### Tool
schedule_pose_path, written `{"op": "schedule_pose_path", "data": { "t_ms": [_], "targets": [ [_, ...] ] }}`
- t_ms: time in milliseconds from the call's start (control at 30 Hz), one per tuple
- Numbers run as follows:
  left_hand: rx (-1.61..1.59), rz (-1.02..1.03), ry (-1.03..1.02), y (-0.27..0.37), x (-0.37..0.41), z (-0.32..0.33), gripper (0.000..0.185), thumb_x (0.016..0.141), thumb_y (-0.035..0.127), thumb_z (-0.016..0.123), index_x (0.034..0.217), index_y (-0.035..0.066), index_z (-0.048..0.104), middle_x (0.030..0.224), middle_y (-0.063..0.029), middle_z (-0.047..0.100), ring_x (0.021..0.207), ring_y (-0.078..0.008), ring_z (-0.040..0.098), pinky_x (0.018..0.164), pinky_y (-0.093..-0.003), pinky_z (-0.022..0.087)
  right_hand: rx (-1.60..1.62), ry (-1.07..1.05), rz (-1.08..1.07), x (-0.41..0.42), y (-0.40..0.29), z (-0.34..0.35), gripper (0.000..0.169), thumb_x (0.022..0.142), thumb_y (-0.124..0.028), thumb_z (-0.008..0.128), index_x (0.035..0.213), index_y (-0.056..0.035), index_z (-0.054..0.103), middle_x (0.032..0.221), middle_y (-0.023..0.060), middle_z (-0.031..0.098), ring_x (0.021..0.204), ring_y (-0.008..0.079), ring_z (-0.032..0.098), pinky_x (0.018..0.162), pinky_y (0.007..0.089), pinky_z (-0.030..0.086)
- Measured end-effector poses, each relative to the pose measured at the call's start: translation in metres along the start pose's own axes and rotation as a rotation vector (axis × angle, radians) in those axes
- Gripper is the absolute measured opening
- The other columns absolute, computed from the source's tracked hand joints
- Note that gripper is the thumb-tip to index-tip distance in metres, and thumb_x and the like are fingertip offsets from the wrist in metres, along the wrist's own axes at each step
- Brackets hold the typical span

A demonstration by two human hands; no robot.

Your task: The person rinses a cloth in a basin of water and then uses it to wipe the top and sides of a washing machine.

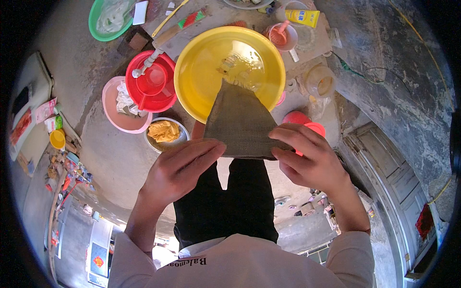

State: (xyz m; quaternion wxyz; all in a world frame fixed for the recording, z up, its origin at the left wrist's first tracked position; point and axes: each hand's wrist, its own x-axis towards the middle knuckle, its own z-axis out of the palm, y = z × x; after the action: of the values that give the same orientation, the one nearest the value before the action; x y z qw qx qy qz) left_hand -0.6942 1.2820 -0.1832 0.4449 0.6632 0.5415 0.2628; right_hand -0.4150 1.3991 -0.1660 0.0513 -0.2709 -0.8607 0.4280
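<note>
A dark grey-brown cloth [241,122] is stretched between my two hands, its pointed end lying over the front of a yellow basin [191,90]. My left hand [183,165] pinches the cloth's lower left corner. With bent fingers, my right hand [306,154] grips its lower right corner. Water stands in the yellow basin, which has a printed pattern on its bottom. Left of it are a red basin [130,84] with a red dipper [151,79] in it, a pink basin [110,113] holding white cloth, and a metal bowl [185,135] with an orange-yellow cloth [164,130].
A tap [147,64] reaches over the red basin. Behind on the right stand a white mug [286,45] with an orange strainer, a yellow tube [302,17] and a plastic jar [319,82]. A green basin [94,21] is at the back left. A wall with a wooden door [385,154] rises at right.
</note>
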Motion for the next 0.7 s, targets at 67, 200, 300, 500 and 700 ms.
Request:
{"op": "schedule_pose_path", "data": {
  "t_ms": [67, 200, 300, 500, 700],
  "targets": [
    [-0.023, -0.022, 0.035, -0.002, 0.002, 0.001, 0.037, 0.078, -0.009, 0.067, 0.114, 0.001, 0.074, 0.112, -0.0137, 0.073, 0.101, -0.0292, 0.073, 0.086, -0.0372, 0.06, 0.001, -0.06, 0.016, 0.002, 0.001, 0.005, 0.033, 0.075, -0.005, 0.072, 0.106, -0.0063, 0.065, 0.096, 0.0084, 0.061, 0.088, 0.0281, 0.066, 0.076, 0.0416, 0.058],
    [0.009, -0.006, 0.072, -0.004, 0.003, 0.0, 0.03, 0.08, -0.005, 0.071, 0.11, 0.001, 0.074, 0.108, -0.0113, 0.074, 0.095, -0.0251, 0.074, 0.084, -0.0352, 0.061, -0.005, -0.257, -0.018, 0.014, 0.004, -0.005, 0.03, 0.08, -0.01, 0.067, 0.11, -0.0062, 0.06, 0.094, 0.0101, 0.058, 0.088, 0.0296, 0.066, 0.074, 0.0417, 0.058],
    [-0.035, -0.029, 0.053, -0.002, -0.002, 0.002, 0.036, 0.079, -0.01, 0.066, 0.112, 0.001, 0.074, 0.109, -0.0131, 0.074, 0.098, -0.028, 0.073, 0.085, -0.0374, 0.06, -0.043, -0.27, 0.032, 0.026, -0.004, -0.006, 0.024, 0.081, -0.011, 0.065, 0.103, -0.0048, 0.058, 0.092, 0.0101, 0.058, 0.088, 0.0296, 0.067, 0.072, 0.0413, 0.057],
    [-0.045, -0.018, 0.024, 0.003, 0.0, 0.01, 0.041, 0.078, -0.01, 0.066, 0.116, 0.004, 0.073, 0.111, -0.0126, 0.073, 0.097, -0.0282, 0.073, 0.084, -0.0375, 0.06, -0.202, -0.434, 0.004, 0.035, -0.001, 0.003, 0.021, 0.08, -0.01, 0.066, 0.098, -0.0032, 0.057, 0.093, 0.0128, 0.06, 0.091, 0.0311, 0.067, 0.076, 0.0417, 0.055],
    [-0.083, -0.06, 0.097, -0.005, -0.006, 0.015, 0.042, 0.079, -0.01, 0.067, 0.118, 0.004, 0.071, 0.109, -0.0129, 0.073, 0.094, -0.0289, 0.073, 0.084, -0.0379, 0.06, -0.089, -0.362, 0.007, 0.042, 0.005, 0.008, 0.021, 0.08, -0.011, 0.069, 0.095, -0.0042, 0.057, 0.093, 0.0131, 0.059, 0.091, 0.0336, 0.065, 0.081, 0.0435, 0.054]
  ]
}}
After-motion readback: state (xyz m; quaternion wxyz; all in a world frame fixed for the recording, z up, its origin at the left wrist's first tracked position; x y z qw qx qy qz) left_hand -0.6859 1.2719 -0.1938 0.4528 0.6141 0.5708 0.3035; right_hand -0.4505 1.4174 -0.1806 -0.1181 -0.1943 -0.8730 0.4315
